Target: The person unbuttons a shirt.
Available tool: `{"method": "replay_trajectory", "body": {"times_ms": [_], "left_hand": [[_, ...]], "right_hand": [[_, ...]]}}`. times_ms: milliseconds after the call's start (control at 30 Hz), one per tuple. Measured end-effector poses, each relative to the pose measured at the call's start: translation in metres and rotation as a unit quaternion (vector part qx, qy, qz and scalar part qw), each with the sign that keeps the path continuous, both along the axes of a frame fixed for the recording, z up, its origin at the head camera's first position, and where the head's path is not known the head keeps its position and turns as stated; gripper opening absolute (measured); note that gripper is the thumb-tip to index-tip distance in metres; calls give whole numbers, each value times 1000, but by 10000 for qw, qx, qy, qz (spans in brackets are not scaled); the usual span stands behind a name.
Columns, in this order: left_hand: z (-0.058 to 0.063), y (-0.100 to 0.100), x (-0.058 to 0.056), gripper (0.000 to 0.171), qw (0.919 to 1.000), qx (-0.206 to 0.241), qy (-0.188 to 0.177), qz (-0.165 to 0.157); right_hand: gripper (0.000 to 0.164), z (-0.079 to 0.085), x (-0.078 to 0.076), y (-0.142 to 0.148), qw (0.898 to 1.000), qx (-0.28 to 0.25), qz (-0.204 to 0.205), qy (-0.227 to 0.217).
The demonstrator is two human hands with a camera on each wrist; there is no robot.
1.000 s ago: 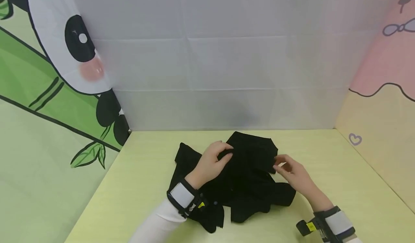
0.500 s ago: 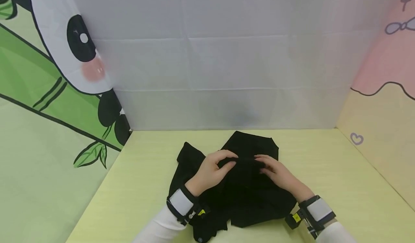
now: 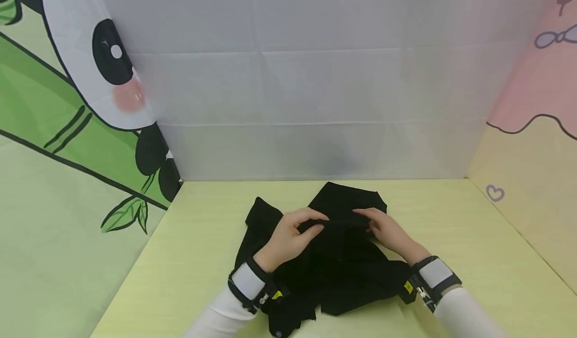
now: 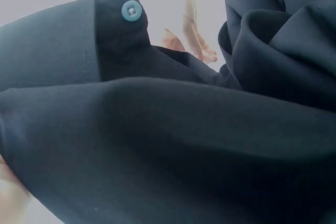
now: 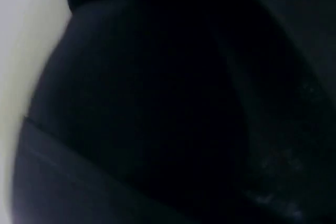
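Observation:
A black buttoned shirt [image 3: 347, 278] lies crumpled at the middle of the table, its far part spread toward the wall. My left hand [image 3: 288, 238] pinches a raised fold of it between thumb and fingers. On the right, my right hand [image 3: 389, 233] holds the same fold, its index finger reaching over the cloth and its thumb mostly hidden. In the left wrist view, a blue-grey button [image 4: 131, 11] shows on a stitched piece of the shirt. Dark fabric [image 5: 136, 103] fills most of the right wrist view, hiding the fingers there.
The pale yellow table [image 3: 180, 258] extends to both sides of the shirt. A light grey cloth wall [image 3: 288, 87] stands behind it. Printed side panels rise at left, with a panda [image 3: 81, 62], and at right, in pink and cream [image 3: 532, 178].
My right hand has moved left from the shirt's right edge onto the fold, then shifted its fingers slightly. My left hand has come down a little, keeping its pinch. The shirt's near part has shifted.

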State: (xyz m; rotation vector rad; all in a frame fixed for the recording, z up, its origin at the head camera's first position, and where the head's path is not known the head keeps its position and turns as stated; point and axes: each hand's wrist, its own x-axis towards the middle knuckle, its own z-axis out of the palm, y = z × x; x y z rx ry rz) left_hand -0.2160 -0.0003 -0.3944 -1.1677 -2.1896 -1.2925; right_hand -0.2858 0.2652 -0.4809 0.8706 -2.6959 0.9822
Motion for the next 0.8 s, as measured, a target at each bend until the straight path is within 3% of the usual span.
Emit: {"method": "replay_trajectory", "body": {"times_ms": [167, 267, 533, 667, 800], "left_hand": [[-1, 2, -2, 16, 10000, -6, -26, -54], [-2, 2, -4, 17, 10000, 6, -56, -30], [-5, -1, -10, 16, 9989, 139, -229, 376], [-6, -5, -16, 14, 9944, 332, -103, 999], [-5, -12, -21, 13, 9767, 530, 178, 2072]], "right_hand": [[70, 1, -11, -3, 9984, 496, 235, 131], [72, 0, -15, -4, 9985, 453, 295, 123], [56, -6, -21, -3, 9991, 82, 234, 341], [44, -3, -22, 0, 9991, -182, 195, 342], [38, 5, -23, 2, 9971, -761, 38, -82]]}}
